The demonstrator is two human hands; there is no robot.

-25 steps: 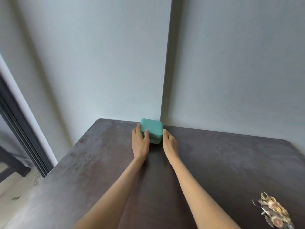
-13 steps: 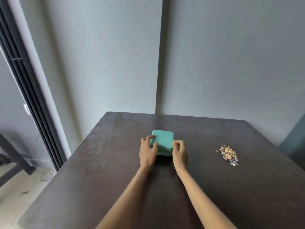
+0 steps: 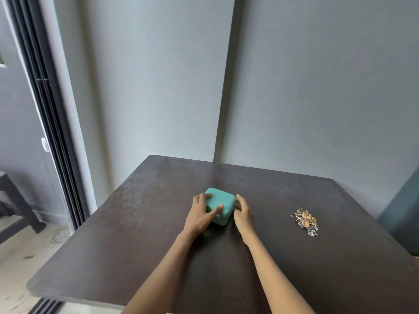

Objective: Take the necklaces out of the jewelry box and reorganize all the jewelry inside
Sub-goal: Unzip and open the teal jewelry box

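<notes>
A small teal jewelry box [image 3: 223,200] with rounded corners sits closed on the dark table [image 3: 136,245], near its middle. My left hand [image 3: 200,214] grips the box's left side, fingers along the far edge and thumb across the lid. On the box's right side my right hand [image 3: 243,214] rests with fingers curled against the wall of the box. A small heap of gold and silver jewelry [image 3: 306,220] lies on the table to the right, apart from both hands. Nothing inside the box shows.
Grey walls meet in a corner behind the table's far edge. A dark sliding door frame [image 3: 52,132] stands at the left, with a floor drain [image 3: 60,236] below. A dark blue-grey object [image 3: 401,214] sits past the table's right edge.
The box has been drawn from the table's far edge by the wall to the table's middle, held between both hands. My left thumb now lies across the lid.
</notes>
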